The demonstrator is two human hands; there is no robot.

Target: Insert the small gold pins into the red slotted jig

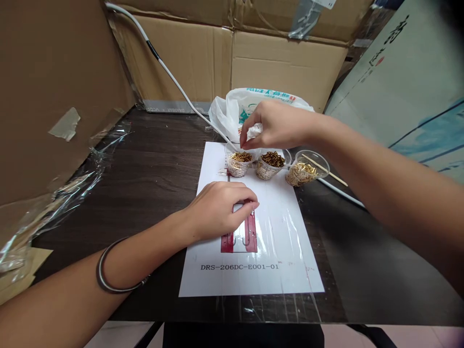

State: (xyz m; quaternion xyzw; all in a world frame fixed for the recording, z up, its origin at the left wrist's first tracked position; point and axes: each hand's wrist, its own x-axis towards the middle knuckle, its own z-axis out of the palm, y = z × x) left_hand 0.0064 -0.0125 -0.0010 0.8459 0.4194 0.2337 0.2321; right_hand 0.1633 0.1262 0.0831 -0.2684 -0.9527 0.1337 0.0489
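My left hand [220, 209] rests on a white printed sheet [290, 251], fingers curled and pressed down on a small white and red part [246, 234] that lies on the sheet's red marking. My right hand [275, 124] reaches over the leftmost of three clear plastic cups [238, 163], thumb and fingertips pinched together just above its small brass pins. What the pinch holds is too small to see. The middle cup [270, 164] holds darker pins and the right cup [304, 169] holds bright gold ones with a thin wooden stick [328, 171] in it.
A white plastic bag [232, 113] lies behind the cups. A white cable [166, 70] runs from the back left across the dark table [152, 164]. Cardboard boxes [282, 63] wall in the back and left. Crumpled clear film [54, 198] lies at the left.
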